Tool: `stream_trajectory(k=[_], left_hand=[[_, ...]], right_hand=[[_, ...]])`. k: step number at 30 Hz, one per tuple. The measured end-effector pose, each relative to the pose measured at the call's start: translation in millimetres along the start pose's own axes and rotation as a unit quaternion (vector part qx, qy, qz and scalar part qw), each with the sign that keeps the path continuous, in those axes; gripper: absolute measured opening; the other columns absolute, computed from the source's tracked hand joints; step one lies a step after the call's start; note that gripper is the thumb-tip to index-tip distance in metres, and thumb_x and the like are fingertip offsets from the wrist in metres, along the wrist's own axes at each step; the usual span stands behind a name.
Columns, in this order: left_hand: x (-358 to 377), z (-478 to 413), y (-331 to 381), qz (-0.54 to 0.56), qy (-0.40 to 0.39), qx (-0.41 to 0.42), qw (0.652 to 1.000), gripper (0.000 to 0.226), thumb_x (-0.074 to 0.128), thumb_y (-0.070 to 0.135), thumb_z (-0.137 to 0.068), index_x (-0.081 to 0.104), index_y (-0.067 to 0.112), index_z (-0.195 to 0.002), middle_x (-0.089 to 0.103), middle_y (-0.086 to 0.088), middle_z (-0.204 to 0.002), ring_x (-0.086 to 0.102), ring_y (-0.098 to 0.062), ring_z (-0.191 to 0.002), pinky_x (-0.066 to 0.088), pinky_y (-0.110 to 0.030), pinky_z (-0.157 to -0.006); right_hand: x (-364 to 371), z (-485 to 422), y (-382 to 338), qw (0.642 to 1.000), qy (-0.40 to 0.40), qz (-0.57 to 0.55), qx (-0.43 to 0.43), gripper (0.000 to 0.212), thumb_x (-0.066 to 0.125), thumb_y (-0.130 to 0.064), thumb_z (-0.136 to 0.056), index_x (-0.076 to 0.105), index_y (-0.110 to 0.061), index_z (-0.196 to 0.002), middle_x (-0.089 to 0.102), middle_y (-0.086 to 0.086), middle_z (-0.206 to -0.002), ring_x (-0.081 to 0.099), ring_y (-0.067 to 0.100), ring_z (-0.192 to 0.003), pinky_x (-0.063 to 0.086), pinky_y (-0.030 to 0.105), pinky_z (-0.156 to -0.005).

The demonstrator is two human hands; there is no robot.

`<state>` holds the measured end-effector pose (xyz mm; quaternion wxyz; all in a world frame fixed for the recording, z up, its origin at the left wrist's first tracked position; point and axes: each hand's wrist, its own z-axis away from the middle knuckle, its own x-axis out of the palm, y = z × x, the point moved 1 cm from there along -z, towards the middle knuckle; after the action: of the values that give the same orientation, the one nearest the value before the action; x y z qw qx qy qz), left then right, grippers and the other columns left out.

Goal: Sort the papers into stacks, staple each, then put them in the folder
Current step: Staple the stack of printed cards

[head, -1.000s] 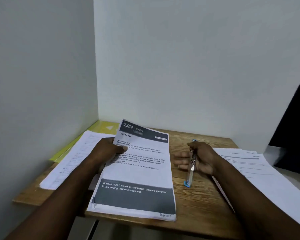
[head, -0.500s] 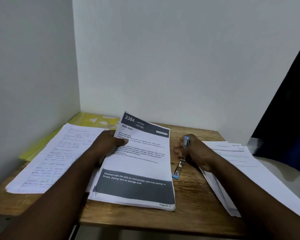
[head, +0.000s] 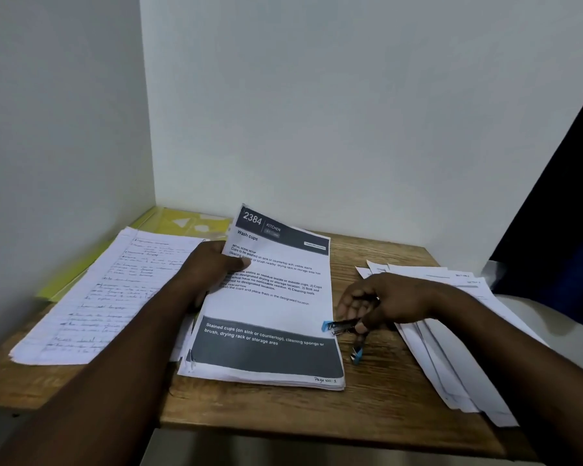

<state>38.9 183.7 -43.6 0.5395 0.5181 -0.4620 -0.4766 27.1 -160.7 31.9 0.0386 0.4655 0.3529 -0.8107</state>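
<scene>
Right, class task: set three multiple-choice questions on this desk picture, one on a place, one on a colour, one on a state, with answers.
1. Where do the handwritten sheets lie? A left of the printed stack; B right of it; C on top of it.
2. What colour is the folder? A red; B yellow; C black.
3. What is the right hand doing? A resting empty; B holding the stapler; C lifting the folder.
Answers: 1 A, they lie beyond the left hand; 2 B, yellow shows in the back left corner; 3 B, its fingers pinch the stapler at the stack's right edge.
</scene>
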Motion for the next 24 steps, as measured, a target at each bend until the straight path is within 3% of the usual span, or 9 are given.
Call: stream_trajectory(k=[6,10,15,19,24], left_hand=[[-2,-3,-2,-0.007,-0.005,0.003,1.000,0.026,0.081,0.006,-0.088,0.078,0.010,-0.114,0.081,-0.013,-0.107,0.078,-0.036,-0.102,0.055,-0.060,-0.103],[-2,-3,-3,0.010,-0.007,0.000,1.000,0.026,0.079,0.003,-0.089,0.077,0.009,-0.114,0.081,-0.014,-0.108,0.078,-0.037,-0.102,0.055,-0.060,-0.103],[-1,-1,0,0.011,-0.004,0.004,1.000,0.025,0.078,0.003,-0.091,0.077,0.008,-0.115,0.081,-0.013,-0.107,0.079,-0.035,-0.100,0.057,-0.057,-0.101],[-1,-1,0,0.001,-0.001,0.012,1.000,0.024,0.079,0.004,-0.090,0.077,0.010,-0.114,0.082,-0.010,-0.104,0.079,-0.032,-0.098,0.058,-0.054,-0.100],[-1,-2,1,-0.006,0.001,0.020,1.000,0.022,0.079,0.006,-0.091,0.078,0.012,-0.112,0.082,-0.008,-0.103,0.079,-0.031,-0.098,0.059,-0.054,-0.100]], right_hand=[[4,-5,-1,0.998,-0.015,0.062,0.011,0.031,0.088,-0.023,-0.084,0.075,-0.035,-0.111,0.077,-0.004,-0.103,0.073,0.022,-0.097,0.061,0.047,-0.083],[8,-7,-2,0.997,0.003,0.082,-0.001,0.027,0.088,-0.026,-0.084,0.073,-0.032,-0.106,0.075,-0.007,-0.095,0.069,0.006,-0.082,0.055,0.022,-0.064],[14,-6,3,0.986,0.090,0.134,-0.050,0.028,0.088,-0.032,-0.083,0.065,-0.031,-0.099,0.071,-0.013,-0.097,0.067,0.007,-0.088,0.055,0.031,-0.076],[17,2,5,0.978,0.130,0.141,-0.087,0.019,0.082,-0.023,-0.089,0.073,-0.029,-0.105,0.069,-0.019,-0.098,0.064,-0.002,-0.095,0.045,0.011,-0.072],[21,6,11,0.951,0.184,0.226,-0.102,0.018,0.079,-0.030,-0.091,0.075,-0.033,-0.109,0.066,-0.022,-0.102,0.063,-0.002,-0.091,0.048,0.016,-0.074]])
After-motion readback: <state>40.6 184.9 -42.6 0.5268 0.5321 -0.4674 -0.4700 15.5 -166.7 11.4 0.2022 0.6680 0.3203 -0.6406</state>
